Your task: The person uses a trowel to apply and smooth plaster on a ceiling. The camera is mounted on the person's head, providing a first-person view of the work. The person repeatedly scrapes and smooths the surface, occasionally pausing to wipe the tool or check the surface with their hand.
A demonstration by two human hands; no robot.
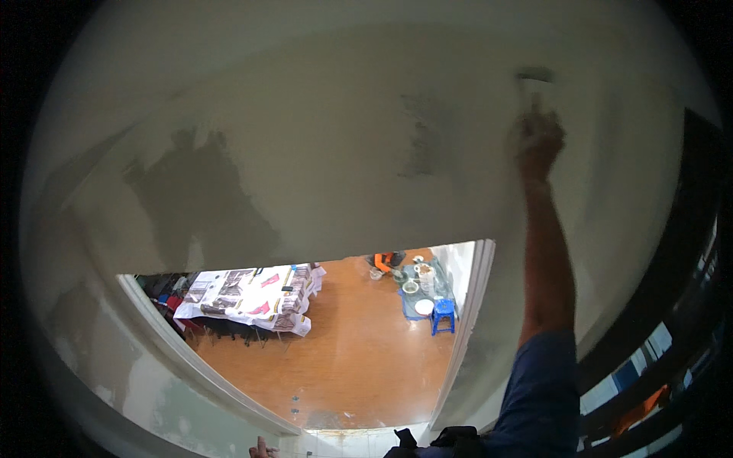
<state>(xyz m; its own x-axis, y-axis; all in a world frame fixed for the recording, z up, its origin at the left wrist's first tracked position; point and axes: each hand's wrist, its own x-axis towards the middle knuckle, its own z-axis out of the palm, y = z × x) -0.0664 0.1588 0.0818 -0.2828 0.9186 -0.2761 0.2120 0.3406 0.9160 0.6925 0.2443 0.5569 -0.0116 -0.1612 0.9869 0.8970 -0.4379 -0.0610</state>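
My right arm reaches up to the grey-plastered wall (328, 153). In my right hand (540, 141), somewhat blurred, a putty knife (536, 88) is gripped, its wide blade up against the wall. Darker, damp-looking patches mark the surface to the left, one large patch (195, 191) and a smaller streaky patch (422, 137). At the lower edge only the fingers of my left hand (262, 449) show, mostly curled; the rest is cut off, and whatever they hold is hidden.
Below the wall a white-framed doorway (477, 298) opens onto an orange-brown floor (343, 343). Beyond it are a table under a printed sheet (252, 294), a blue stool (443, 315), buckets (411, 287) on a blue sheet, and a person in orange (385, 261). A dark-framed opening (672, 252) lies right.
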